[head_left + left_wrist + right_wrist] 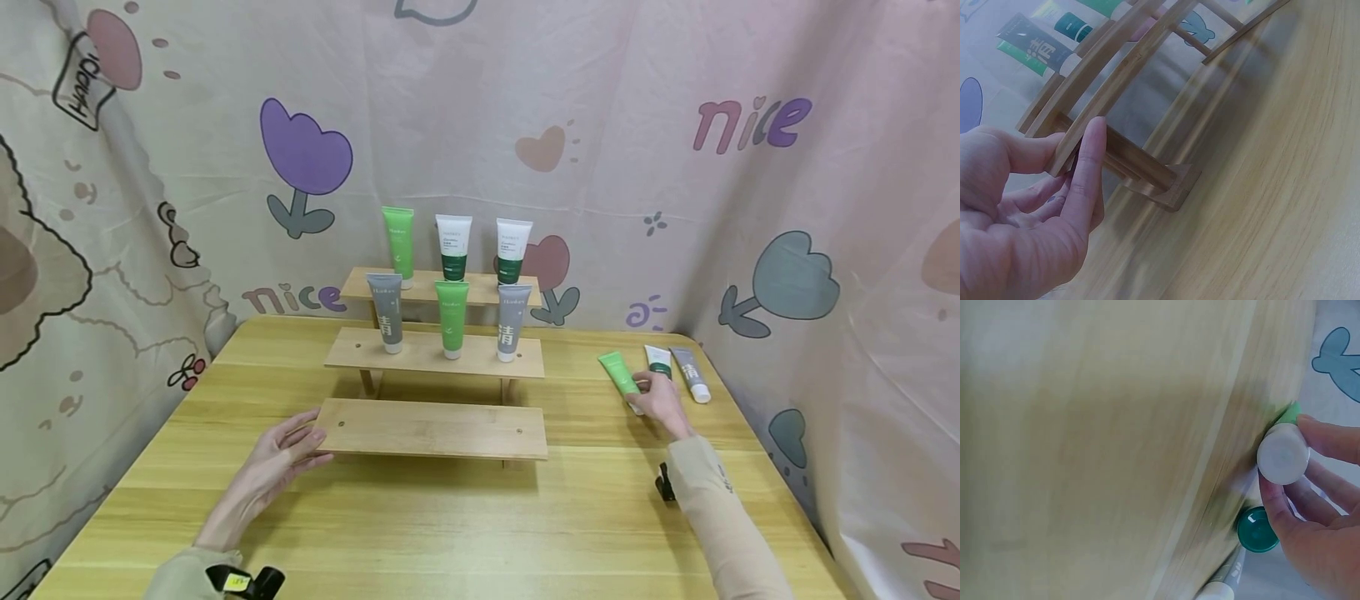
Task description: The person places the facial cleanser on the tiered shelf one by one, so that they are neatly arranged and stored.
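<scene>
A three-step wooden display stand (435, 427) is on the table, its lowest step bare. My left hand (279, 457) pinches the left end of that step, thumb above and fingers below, as the left wrist view shows. Out on the right, my right hand (662, 402) grips a green tube (618, 372) near its white cap (1283, 454). Beside it lie a white and dark-green tube (658, 357), partly behind the hand, and a grey tube (691, 374). On the middle step stand a grey, a green (452, 318) and another grey tube.
The top step (420, 286) holds one green tube (400, 244) and two white and dark-green tubes (453, 246). A printed curtain (600, 75) hangs behind the wooden table (480, 533) and along both sides.
</scene>
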Tool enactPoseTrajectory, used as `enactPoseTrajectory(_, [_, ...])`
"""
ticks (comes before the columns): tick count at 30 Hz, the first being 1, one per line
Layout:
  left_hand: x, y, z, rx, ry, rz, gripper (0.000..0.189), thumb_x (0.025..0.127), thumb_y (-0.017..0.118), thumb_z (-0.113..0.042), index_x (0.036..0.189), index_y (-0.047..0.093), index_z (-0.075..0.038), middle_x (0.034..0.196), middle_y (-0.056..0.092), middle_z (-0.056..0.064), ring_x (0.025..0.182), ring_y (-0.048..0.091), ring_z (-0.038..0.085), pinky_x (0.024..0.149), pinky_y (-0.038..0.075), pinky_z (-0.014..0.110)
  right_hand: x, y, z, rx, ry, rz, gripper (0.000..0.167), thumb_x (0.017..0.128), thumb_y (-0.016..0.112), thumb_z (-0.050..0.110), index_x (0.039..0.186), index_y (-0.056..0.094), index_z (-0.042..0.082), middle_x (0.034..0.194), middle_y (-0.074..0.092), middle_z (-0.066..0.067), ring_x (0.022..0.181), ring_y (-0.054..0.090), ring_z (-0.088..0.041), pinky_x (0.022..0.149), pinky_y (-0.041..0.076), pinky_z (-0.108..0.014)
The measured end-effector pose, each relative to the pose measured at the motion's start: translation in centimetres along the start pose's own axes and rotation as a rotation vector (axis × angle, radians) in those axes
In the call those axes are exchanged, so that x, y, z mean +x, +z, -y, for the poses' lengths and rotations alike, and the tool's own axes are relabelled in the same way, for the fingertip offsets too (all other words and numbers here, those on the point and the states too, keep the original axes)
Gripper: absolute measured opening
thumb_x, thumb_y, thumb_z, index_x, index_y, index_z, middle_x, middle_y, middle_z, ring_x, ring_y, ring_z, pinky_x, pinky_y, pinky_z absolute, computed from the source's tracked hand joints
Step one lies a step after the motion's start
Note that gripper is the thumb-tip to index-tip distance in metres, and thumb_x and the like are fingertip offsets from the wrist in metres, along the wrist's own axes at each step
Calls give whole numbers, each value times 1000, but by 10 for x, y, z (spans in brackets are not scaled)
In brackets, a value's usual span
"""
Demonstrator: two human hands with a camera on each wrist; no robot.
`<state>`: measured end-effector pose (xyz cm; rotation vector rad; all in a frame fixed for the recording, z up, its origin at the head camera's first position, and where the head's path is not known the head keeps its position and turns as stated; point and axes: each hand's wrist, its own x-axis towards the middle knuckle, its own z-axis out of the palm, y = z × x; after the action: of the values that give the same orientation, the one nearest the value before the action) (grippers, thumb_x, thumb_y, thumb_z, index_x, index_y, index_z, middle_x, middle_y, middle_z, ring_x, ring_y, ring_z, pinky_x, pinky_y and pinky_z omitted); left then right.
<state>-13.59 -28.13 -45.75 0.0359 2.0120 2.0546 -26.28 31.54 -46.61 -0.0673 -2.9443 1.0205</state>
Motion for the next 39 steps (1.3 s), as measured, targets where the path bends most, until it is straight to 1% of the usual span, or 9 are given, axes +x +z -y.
enactPoseTrajectory(15, [1, -1, 0, 15, -3, 0, 78, 107, 51, -16, 158, -2, 7, 162, -9, 38, 101, 50, -21, 96, 60, 20, 0, 4, 1, -6, 23, -44, 49, 85, 73, 6, 127, 58, -16, 125, 62, -37, 114, 62, -49, 101, 55, -57])
enactPoseTrajectory(16, [1, -1, 0, 17, -4, -1, 78, 107, 51, -16, 159, -2, 6, 162, -9, 38, 101, 48, -22, 97, 60, 20, 0, 4, 1, -1, 19, -47, 49, 85, 74, 6, 127, 59, -15, 124, 63, -37, 113, 63, -48, 100, 55, -57])
enactPoseTrajectory(17, [1, -1, 0, 21, -5, -2, 78, 107, 51, -16, 159, -2, 6, 162, -8, 37, 102, 48, -21, 97, 60, 20, 1, 6, -1, 8, 3, -80, 48, 82, 76, 5, 123, 62, -15, 119, 66, -35, 106, 67, -43, 95, 59, -49])
enactPoseTrajectory(19, [1, 0, 0, 28, -13, -7, 77, 107, 51, -17, 159, -2, 6, 163, -8, 37, 120, 51, -5, 97, 60, 20, 1, 6, -1, 24, 2, -85, 48, 81, 76, 4, 122, 63, -14, 119, 67, -34, 106, 68, -42, 95, 59, -48])
enactPoseTrajectory(21, [1, 0, 0, 30, -15, -7, 77, 107, 51, -17, 159, -1, 6, 163, -8, 37, 120, 52, -5, 97, 60, 21, 1, 7, -1, 27, -9, -94, 47, 80, 76, 4, 121, 64, -14, 117, 68, -33, 103, 68, -42, 94, 59, -48])
enactPoseTrajectory(23, [1, 0, 0, 29, -17, -6, 77, 107, 51, -17, 159, -1, 6, 163, -8, 37, 120, 53, -5, 97, 60, 21, 1, 8, 0, 31, -15, -103, 47, 79, 76, 3, 120, 64, -14, 116, 68, -33, 103, 68, -43, 94, 59, -49])
enactPoseTrajectory(24, [0, 0, 0, 28, -17, -6, 77, 107, 51, -17, 159, -1, 6, 162, -8, 38, 119, 54, -6, 97, 60, 21, 0, 7, 2, 30, 0, -75, 48, 81, 73, 2, 124, 62, -15, 121, 66, -35, 109, 65, -48, 99, 56, -56])
enactPoseTrajectory(26, [1, -1, 0, 23, -11, -2, 78, 107, 51, -16, 159, -2, 6, 162, -8, 38, 101, 50, -21, 96, 60, 21, 0, 7, 1, 35, -9, -81, 48, 81, 73, 1, 124, 61, -16, 120, 66, -35, 109, 65, -48, 98, 56, -57])
enactPoseTrajectory(39, [1, 0, -1, 8, -16, -2, 78, 107, 51, -15, 158, -3, 7, 162, -9, 38, 101, 53, -19, 95, 61, 19, -5, 2, 13, 156, 20, -28, 55, 86, 65, -4, 137, 51, -14, 136, 54, -39, 125, 55, -52, 109, 50, -58])
